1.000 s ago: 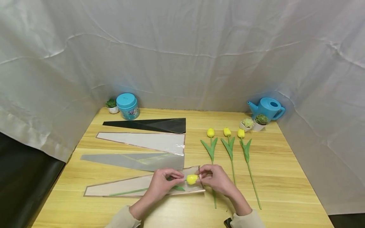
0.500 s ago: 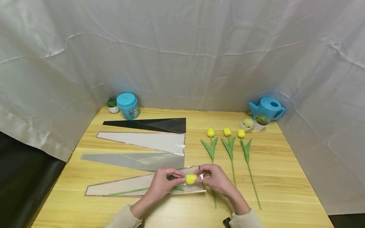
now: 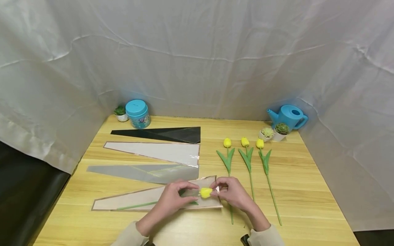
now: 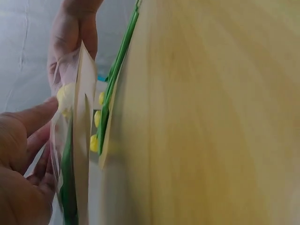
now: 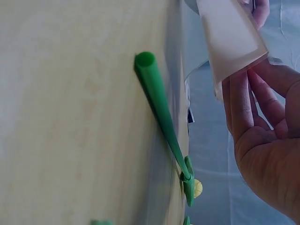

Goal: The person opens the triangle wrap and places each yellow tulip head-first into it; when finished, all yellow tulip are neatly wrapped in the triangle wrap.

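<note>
Pinching the open mouth of the clear sleeve [image 3: 154,200] near the table's [image 3: 307,191] front edge, the left hand [image 3: 173,198] and right hand [image 3: 235,194] hold it around the yellow tulip [image 3: 205,192] lying partly inside.

On the wooden counter [image 3: 307,191], three yellow tulips [image 3: 245,142] lie side by side at the right, heads toward the back, stems toward the near edge. To the left lie three flat tapered sleeves, one behind another: a grey sleeve [image 3: 147,173], a clear sleeve [image 3: 160,152] and a black sleeve [image 3: 166,134] farthest back. At the back left a teal jar [image 3: 137,114] stands just beside a small potted succulent [image 3: 120,113]; at the back right a blue watering can [image 3: 288,116] stands behind two small succulent pots [image 3: 274,132], with white cloth [image 3: 197,51] hung all around.
</note>
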Tool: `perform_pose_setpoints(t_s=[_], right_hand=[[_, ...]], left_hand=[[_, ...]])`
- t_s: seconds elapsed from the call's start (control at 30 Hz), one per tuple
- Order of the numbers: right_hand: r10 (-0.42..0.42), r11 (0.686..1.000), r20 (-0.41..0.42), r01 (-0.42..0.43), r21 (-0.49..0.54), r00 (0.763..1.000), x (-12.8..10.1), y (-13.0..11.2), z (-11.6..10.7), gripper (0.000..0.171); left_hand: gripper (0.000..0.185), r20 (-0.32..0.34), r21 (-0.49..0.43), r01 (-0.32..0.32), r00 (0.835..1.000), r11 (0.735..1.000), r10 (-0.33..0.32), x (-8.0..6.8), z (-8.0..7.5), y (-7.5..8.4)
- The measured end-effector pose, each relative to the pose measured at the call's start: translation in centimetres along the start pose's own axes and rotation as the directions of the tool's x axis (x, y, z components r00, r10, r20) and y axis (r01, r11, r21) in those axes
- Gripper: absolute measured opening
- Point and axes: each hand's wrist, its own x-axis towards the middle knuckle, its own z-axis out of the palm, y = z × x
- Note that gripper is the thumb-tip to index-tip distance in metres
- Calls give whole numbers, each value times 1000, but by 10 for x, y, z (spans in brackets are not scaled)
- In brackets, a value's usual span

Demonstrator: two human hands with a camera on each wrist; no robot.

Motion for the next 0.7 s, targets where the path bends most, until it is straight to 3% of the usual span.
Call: perform_pose_setpoints(t_s=[0.17,0.43,0.7], right_hand=[[22,999,-5,-22,27,1000,0,-1,0,12],[12,995,8,-13,98,1000,-1,-5,1,14],[2,997,12,-3,74,1000,-1,-5,2,13]], left_hand=[[37,-42,106,-12,999,994,16,-1,-7,-2],[21,-8,-58,58,998,997,-58,-1,-8,-5],[21,4,-133,90,996,987,-91,0,-5,-6]])
